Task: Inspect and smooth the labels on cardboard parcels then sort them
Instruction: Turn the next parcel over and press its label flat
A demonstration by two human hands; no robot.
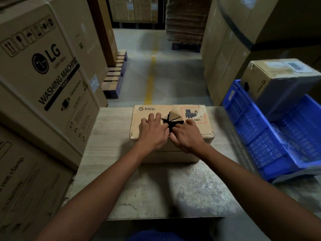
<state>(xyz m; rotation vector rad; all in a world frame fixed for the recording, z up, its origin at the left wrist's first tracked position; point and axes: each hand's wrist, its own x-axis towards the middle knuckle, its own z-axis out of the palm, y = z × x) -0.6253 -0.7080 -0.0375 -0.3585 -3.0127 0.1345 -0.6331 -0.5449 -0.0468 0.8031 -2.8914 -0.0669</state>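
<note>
step: label check, sorting not begun | PICO parcel [152, 110] mid-bench [111, 136], top torn [171, 121] beside battery label [193, 113] | left hand [152, 131] flat, pressing top; right hand [186, 136] flat near label, gripping nothing | next: probably a firm flat sweep over label, then two-handed lift toward blue crate [271, 145]

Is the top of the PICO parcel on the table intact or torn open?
Torn open: the PICO parcel has a jagged dark hole in its top, between the left hand and right hand.
</note>
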